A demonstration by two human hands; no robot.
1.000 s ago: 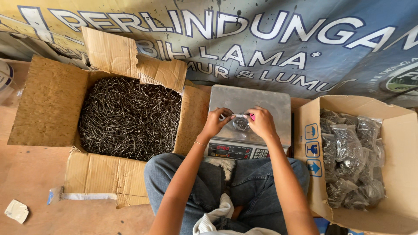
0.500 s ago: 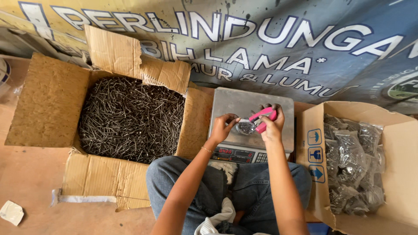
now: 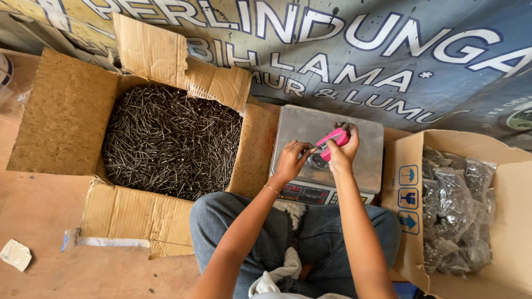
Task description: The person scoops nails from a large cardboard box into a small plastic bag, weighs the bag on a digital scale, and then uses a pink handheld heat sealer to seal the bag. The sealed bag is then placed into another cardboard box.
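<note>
My right hand [image 3: 342,153] grips a pink stapler [image 3: 333,139] over the steel platform of a digital scale [image 3: 363,138]. My left hand [image 3: 292,160] pinches the top of a small clear bag of nails [image 3: 318,161] that rests on the platform, just left of the stapler's jaw. The stapler's mouth meets the folded top of the bag. Both hands hide most of the bag.
A big open cardboard box of loose dark nails [image 3: 172,141] lies to the left. A second cardboard box [image 3: 512,221] on the right holds several filled clear bags [image 3: 457,210]. A printed banner [image 3: 360,50] hangs behind. My crossed legs in jeans [image 3: 310,232] are below the scale.
My right hand brought the pink stapler up and onto the bag's top. The left hand kept its pinch on the bag. The view shifted slightly.
</note>
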